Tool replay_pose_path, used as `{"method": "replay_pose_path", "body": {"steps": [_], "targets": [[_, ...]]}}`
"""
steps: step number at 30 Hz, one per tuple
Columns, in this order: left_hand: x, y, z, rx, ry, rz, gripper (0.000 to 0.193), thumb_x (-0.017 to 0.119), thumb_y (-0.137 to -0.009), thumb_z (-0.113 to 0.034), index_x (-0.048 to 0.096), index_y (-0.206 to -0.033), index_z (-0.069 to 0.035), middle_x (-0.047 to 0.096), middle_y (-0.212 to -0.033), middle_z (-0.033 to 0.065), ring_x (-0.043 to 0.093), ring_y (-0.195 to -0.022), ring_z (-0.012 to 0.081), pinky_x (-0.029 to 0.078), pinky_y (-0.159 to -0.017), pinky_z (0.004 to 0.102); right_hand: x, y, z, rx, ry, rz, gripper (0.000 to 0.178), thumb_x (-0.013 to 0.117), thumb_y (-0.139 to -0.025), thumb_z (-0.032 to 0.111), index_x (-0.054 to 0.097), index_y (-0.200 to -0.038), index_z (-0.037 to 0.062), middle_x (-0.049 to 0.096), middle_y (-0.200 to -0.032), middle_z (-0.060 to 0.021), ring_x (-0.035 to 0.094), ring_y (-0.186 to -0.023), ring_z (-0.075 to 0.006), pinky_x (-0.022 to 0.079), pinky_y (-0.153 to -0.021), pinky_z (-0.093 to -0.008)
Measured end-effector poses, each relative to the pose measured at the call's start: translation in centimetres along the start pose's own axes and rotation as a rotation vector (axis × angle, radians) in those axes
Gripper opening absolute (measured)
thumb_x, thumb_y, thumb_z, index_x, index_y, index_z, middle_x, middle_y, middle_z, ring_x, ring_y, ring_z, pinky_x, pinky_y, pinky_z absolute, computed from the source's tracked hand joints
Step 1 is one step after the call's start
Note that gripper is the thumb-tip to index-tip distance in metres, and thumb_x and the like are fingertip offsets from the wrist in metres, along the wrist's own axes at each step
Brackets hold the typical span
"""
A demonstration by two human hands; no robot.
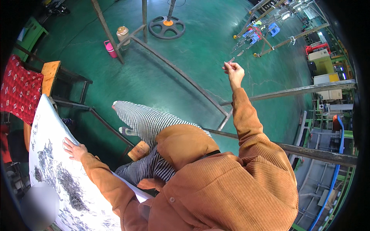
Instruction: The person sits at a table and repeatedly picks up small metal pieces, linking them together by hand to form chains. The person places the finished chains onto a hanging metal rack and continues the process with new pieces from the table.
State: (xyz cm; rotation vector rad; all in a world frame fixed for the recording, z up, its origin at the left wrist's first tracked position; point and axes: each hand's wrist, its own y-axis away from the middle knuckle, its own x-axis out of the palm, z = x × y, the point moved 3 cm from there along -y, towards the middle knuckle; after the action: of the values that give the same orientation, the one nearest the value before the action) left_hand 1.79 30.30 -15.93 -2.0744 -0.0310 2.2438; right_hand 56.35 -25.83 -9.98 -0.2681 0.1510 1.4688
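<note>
Right hand point(234, 71) raised, well apart from white tabletop point(46, 109); thumb and fingers pinch a small slender piece point(231, 60), kind unclear. Left hand point(75, 149) at tabletop's right edge, fingers slightly spread. Thin dark pieces point(71, 184) heaped mid-tabletop.

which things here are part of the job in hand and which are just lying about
Likely part of the job:
- white surface under the left hand
- small dark pieces on it
- small thin piece pinched in the right hand

Apparently just about:
- pink container
- black spoked wheel
- red patterned cloth
</note>
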Motion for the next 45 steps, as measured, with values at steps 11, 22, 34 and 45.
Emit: {"method": "replay_pose_path", "body": {"steps": [11, 22, 34, 45], "targets": [[0.0, 0.6, -1.4, 0.02, 0.013, 0.017, 0.093, 0.062, -0.078, -0.012, 0.012, -0.152, -0.037, 0.012, -0.161, -0.0041, 0.019, -0.146, 0.0293, 0.022, -0.112, 0.0624, -2.0, 3.4, 0.6, -0.194, 0.024, -0.094, 0.01, 0.072, -0.084, 0.006, 0.07, -0.088, -0.0023, 0.068, -0.076, -0.004, 0.066, -0.067, -0.0107, 0.052, -0.059, -0.0226], [-10.2, 1.3, -3.1, 0.063, 0.389, 0.011, 0.089, 0.073, -0.074, -0.048, 0.032, -0.149, -0.024, 0.022, -0.157, 0.0094, 0.018, -0.146, 0.0279, 0.017, -0.11, 0.0657, 10.8, 12.8, 6.1, -0.362, -0.08, 0.544, 0.008, 0.065, -0.091, 0.005, 0.063, -0.091, -0.003, 0.068, -0.092, -0.0083, 0.064, -0.075, -0.0135, 0.052, -0.064, -0.024], [-8.6, 18.6, 17.6, -0.334, 0.637, -0.005, 0.039, 0.064, -0.083, -0.011, 0.064, -0.122, -0.013, 0.044, -0.146, 0.0074, 0.033, -0.138, 0.0369, 0.034, -0.11, 0.0493, 26.6, 43.5, 20.4, -0.433, -0.469, 1.633, 0.007, 0.064, -0.087, -0.004, 0.065, -0.094, -0.0032, 0.065, -0.093, -0.0097, 0.064, -0.079, -0.0134, 0.051, -0.066, -0.0221], [-6.9, 29.6, 26.1, -0.805, 0.567, -0.468, 0.026, 0.059, -0.082, 0.001, 0.071, -0.103, -0.007, 0.067, -0.113, 0.0094, 0.062, -0.103, 0.0307, 0.051, -0.088, 0.0371, 27.5, 56.8, 20.9, -0.465, -0.382, 2.199, 0.006, 0.066, -0.085, -0.003, 0.065, -0.09, -0.0015, 0.068, -0.095, -0.0091, 0.063, -0.084, -0.014, 0.046, -0.063, -0.0221]]}}
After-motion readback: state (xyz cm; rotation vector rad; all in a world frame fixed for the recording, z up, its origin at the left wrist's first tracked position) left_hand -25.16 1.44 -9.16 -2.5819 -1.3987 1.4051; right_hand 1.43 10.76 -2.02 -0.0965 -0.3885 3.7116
